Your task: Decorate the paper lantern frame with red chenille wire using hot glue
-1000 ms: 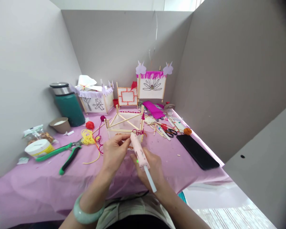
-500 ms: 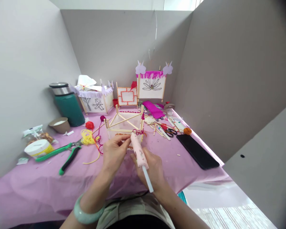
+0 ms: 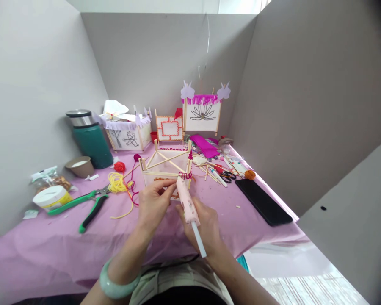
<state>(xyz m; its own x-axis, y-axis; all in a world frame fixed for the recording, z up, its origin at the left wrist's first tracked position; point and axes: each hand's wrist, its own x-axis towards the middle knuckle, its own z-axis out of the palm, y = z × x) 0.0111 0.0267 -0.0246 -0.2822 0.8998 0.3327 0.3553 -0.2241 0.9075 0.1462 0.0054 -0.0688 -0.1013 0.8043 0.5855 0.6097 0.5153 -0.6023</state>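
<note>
A pale pink glue gun (image 3: pixel 187 203), a white stick poking out of its rear, is wrapped by my right hand (image 3: pixel 203 222). Its tip meets the near right top edge of a wooden-stick frame with white panels (image 3: pixel 167 161). Magenta yarn loops (image 3: pixel 184 174) lie along that edge beside the tip. My left hand (image 3: pixel 154 203) is at the frame's near side, thumb and fingertips pinched together; what they hold is too small to make out. Orange yarn decorates the near panel, partly hidden by my fingers.
Green-handled pliers (image 3: pixel 92 205), yellow yarn (image 3: pixel 117 182), a white tub (image 3: pixel 51 198) and a teal bottle (image 3: pixel 92 142) are at left. Scissors (image 3: pixel 226 174), sticks and a black phone (image 3: pixel 263 201) lie at right. Decorated lanterns (image 3: pixel 202 116) stand behind.
The glue gun and my right hand have shifted slightly right along the frame's edge. My left hand has moved a little right too.
</note>
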